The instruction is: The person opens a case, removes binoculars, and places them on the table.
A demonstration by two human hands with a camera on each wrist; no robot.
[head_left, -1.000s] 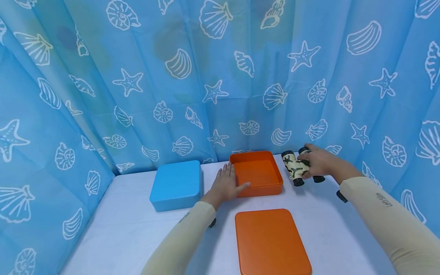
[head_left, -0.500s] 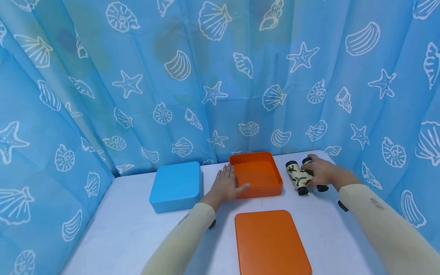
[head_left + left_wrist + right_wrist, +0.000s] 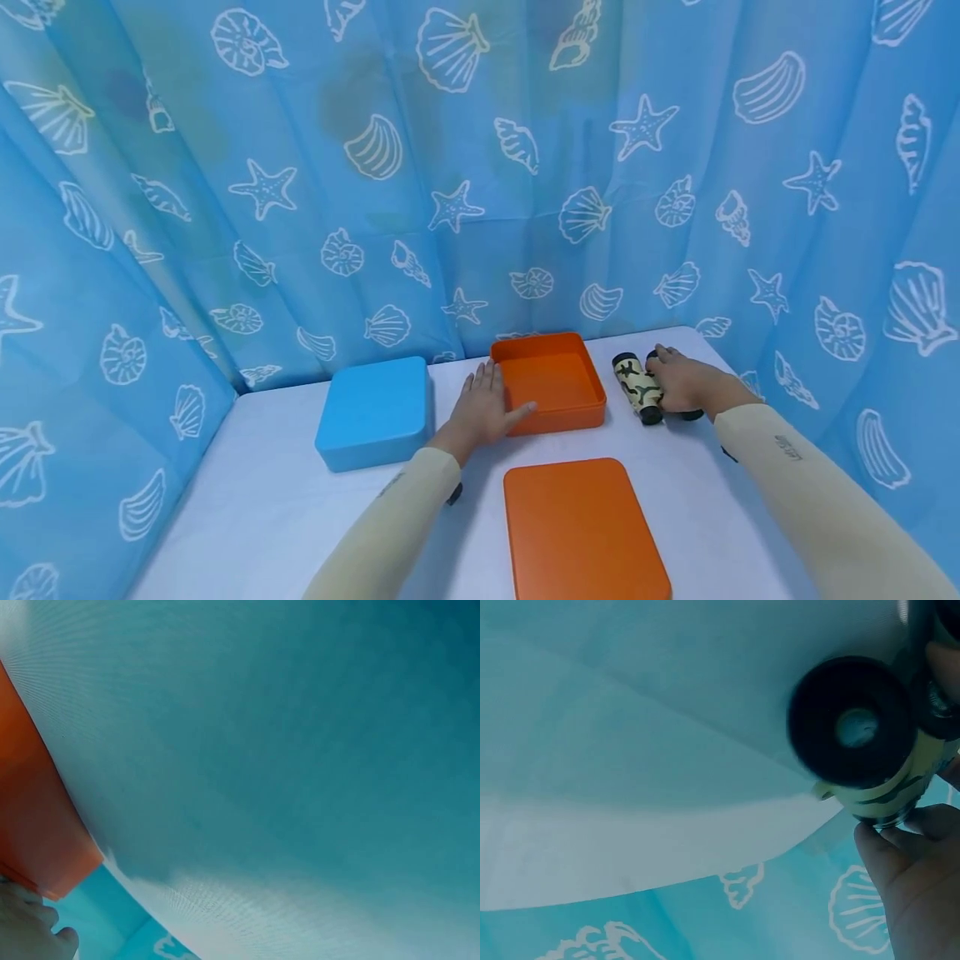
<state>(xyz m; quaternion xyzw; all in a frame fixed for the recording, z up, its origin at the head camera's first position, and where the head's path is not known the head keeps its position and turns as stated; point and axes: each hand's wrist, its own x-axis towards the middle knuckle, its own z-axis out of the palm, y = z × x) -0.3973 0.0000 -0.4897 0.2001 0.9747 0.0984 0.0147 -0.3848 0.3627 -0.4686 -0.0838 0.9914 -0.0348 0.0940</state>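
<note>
A pair of camouflage binoculars [image 3: 637,385] with black ends lies at the back right of the table. My right hand [image 3: 686,382] grips its right barrel from above and partly covers it. In the right wrist view, a round black end of the binoculars [image 3: 849,761] faces the camera, with my fingers curled against the body. To the left sits an orange box [image 3: 551,379], lidless, with nothing visible inside. Straight-fingered, my left hand [image 3: 478,412] rests along the box's left wall, thumb over its front corner. Only part of the left hand [image 3: 30,930] shows in the left wrist view.
A flat orange lid [image 3: 585,529] lies on the white table [image 3: 247,492] in front of the orange box. A closed blue box [image 3: 375,408] stands left of my left hand. The shell-print curtain [image 3: 450,275] borders the back and sides.
The binoculars have come down and slightly to the right and nearer, with my right hand still holding them. My left hand has stayed against the orange box. The head view has turned a little right.
</note>
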